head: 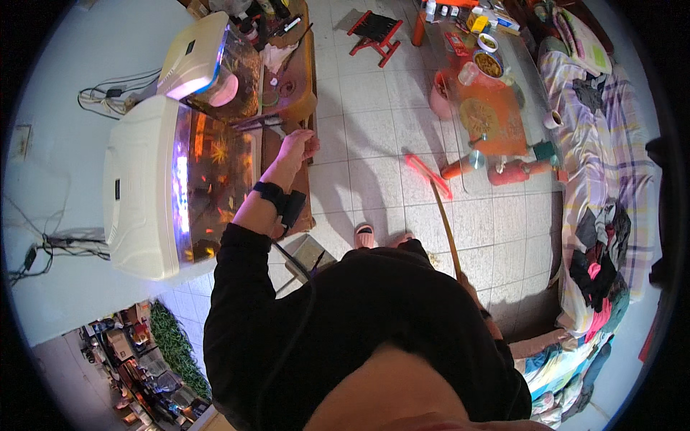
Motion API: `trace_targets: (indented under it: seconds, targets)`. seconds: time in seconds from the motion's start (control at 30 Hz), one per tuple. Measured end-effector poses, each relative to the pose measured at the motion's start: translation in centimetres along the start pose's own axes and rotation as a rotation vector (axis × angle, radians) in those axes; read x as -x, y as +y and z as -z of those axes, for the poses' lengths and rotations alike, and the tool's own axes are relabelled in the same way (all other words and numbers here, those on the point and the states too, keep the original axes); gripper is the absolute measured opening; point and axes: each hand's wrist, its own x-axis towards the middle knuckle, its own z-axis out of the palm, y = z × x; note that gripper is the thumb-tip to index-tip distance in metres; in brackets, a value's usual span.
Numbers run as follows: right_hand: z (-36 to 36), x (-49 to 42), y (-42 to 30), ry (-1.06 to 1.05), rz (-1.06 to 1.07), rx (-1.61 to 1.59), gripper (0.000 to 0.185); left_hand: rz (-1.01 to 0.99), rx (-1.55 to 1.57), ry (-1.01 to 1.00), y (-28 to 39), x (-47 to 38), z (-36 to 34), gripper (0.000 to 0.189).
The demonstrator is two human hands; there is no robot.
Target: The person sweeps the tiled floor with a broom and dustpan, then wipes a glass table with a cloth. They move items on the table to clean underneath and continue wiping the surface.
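My right hand (468, 286), partly hidden by my dark sleeve and body, grips the wooden handle (445, 229) of a broom. The broom's red head (428, 176) rests on the tiled floor, left of a glass-topped table's leg. My left hand (299, 144) is held out over the edge of a wooden cabinet (294, 183), its fingers loosely curled. Nothing shows in it, but its palm side is hidden. Beside that forearm glows a lit aquarium (215, 188) with orange fish and a cream hood. A black device is strapped to my left wrist.
A glass-topped table (517, 172) bearing bowls and packages stands at right. Under it is a pink bin (441, 96). A red folding stool (375, 28) stands ahead. A sofa with a plaid cover (625, 156) holds clothes at far right. A grey square-topped object (308, 253) sits near my feet.
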Motion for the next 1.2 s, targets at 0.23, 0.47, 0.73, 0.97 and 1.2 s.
trace_targets:
  seconds: [0.23, 0.47, 0.73, 0.97, 1.2]
  targets:
    - [2.1, -3.0, -1.8, -0.055, -0.005, 0.021, 0.061, -0.029, 0.083, 0.112, 5.5, -11.8, 1.4, 0.012]
    - [7.0, -8.5, -10.1, -0.063, -0.162, -0.113, 0.054, -0.217, -0.756, 0.316, 8.4, -28.4, 6.9, 0.013]
    - [9.8, -11.5, -20.5, -0.082, -0.433, -0.271, 0.046, -0.357, -1.205, 0.191, 16.2, -40.2, 7.6, 0.026]
    - [11.3, -11.4, -25.8, -0.16, -0.607, -0.298, 0.039, -0.103, -1.437, 0.236, 17.6, -41.1, 7.3, 0.049]
    - [12.1, -11.8, -27.6, -0.223, -0.67, -0.257, 0.033, -0.027, -1.688, 0.294, 15.5, -46.5, 12.0, 0.058]
